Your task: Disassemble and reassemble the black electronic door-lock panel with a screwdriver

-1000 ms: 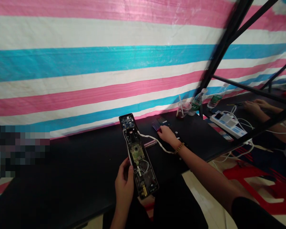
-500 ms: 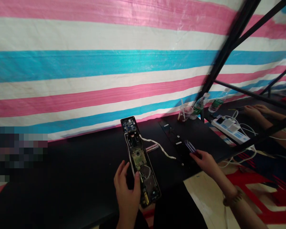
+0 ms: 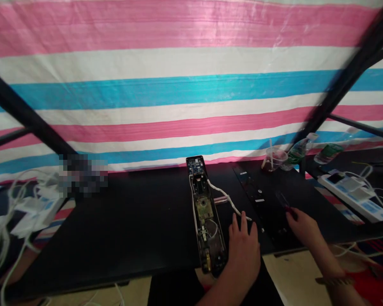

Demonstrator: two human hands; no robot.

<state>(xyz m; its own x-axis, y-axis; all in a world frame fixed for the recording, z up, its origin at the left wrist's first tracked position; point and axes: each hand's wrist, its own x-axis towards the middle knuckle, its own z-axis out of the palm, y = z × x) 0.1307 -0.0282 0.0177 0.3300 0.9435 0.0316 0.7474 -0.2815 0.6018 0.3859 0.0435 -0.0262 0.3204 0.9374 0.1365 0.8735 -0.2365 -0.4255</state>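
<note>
A long black housing point(image 3: 204, 212), which looks like an opened electronic door lock, lies on the black table with its circuit board and brass-coloured parts exposed. From its side runs a white cable point(image 3: 225, 193). My left hand point(image 3: 245, 244) is to the right of the housing's lower end, fingers spread, close to the cable's loose end; whether it touches the cable I cannot tell. Pinched in my right hand point(image 3: 303, 225) is a small tool-like object point(image 3: 284, 201) with a clear, blurred tip and a dark reddish end. Below that tip is a long glossy black panel point(image 3: 258, 199) with small white labels.
A pinkish clear tube point(image 3: 221, 199) lies beside the housing. At the back right stand a plastic cup point(image 3: 275, 159) with a straw and a bottle point(image 3: 301, 149). Power strips point(image 3: 354, 196) and tangled white cables point(image 3: 28, 204) flank the table. Black metal bars point(image 3: 28, 114) slant on both sides.
My left hand has moved from the left of the housing across to its right, by the cable end. The view has turned left. My right hand still holds the small object over the panel.
</note>
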